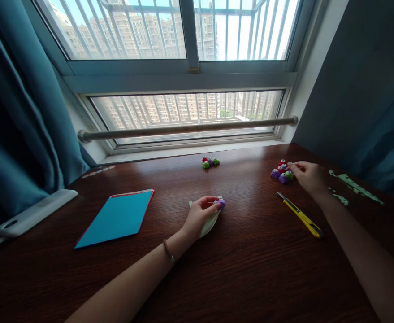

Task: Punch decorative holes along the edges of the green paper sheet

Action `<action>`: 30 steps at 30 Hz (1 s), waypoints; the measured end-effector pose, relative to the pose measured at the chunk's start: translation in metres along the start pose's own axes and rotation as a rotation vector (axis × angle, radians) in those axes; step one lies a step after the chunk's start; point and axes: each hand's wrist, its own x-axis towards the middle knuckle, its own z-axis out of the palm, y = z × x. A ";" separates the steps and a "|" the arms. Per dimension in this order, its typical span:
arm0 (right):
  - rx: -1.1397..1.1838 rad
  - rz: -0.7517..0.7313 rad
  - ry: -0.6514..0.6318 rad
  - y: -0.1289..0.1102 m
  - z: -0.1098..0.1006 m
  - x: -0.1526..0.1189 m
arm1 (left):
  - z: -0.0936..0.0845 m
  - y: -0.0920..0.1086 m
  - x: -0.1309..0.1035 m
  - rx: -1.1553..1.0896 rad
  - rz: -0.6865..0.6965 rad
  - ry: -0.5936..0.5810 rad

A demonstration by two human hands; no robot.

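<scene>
Blue paper sheets point(118, 218) flat on desk point(250, 269), left of centre. Left hand point(200, 215) curled, pinching purple punch point(221, 204) onto pale paper piece point(210, 222); best kept pressed flat. Right hand point(307, 176), fingers closed on green punch point(289, 175) in the cluster point(280, 172); yellow knife point(300, 216) just beside, worth avoiding.

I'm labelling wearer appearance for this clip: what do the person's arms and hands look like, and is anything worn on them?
Both forearms are bare, no sleeves or gloves showing. The left hand has a thin brown band around its wrist. The right hand shows no ring, watch or band.
</scene>
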 end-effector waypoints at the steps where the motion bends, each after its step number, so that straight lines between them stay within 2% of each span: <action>1: 0.133 -0.024 -0.097 -0.021 0.012 -0.013 | 0.000 0.001 0.000 0.009 -0.005 -0.009; 4: 0.476 -0.230 -0.500 -0.079 0.043 -0.058 | 0.000 0.003 -0.002 0.049 -0.007 -0.041; 6: 0.571 -0.348 -0.648 -0.103 0.055 -0.085 | 0.000 0.004 -0.003 0.068 0.006 -0.069; 7: 0.600 -0.383 -0.676 -0.109 0.058 -0.095 | 0.001 0.004 -0.004 0.071 0.014 -0.084; 11: 0.650 -0.403 -0.640 -0.110 0.066 -0.113 | 0.002 0.004 -0.004 0.078 0.050 -0.148; 15: 0.621 -0.444 -0.664 -0.105 0.070 -0.115 | 0.004 0.006 -0.004 0.139 0.087 -0.179; 19: 0.529 -0.458 -0.593 -0.105 0.068 -0.107 | 0.004 0.007 -0.004 0.164 0.061 -0.147; 22: 0.556 -0.355 -0.489 -0.091 0.064 -0.084 | 0.003 0.006 -0.004 0.193 0.045 -0.105; 24: 0.592 -0.224 -0.406 -0.070 0.061 -0.060 | 0.003 0.006 -0.003 0.211 0.050 -0.087; 28: 0.456 0.074 -0.166 -0.006 0.055 -0.014 | 0.003 0.006 -0.002 0.235 0.073 -0.080; 30: 0.306 0.184 -0.112 0.025 0.053 0.000 | 0.004 0.007 -0.003 0.255 0.073 -0.072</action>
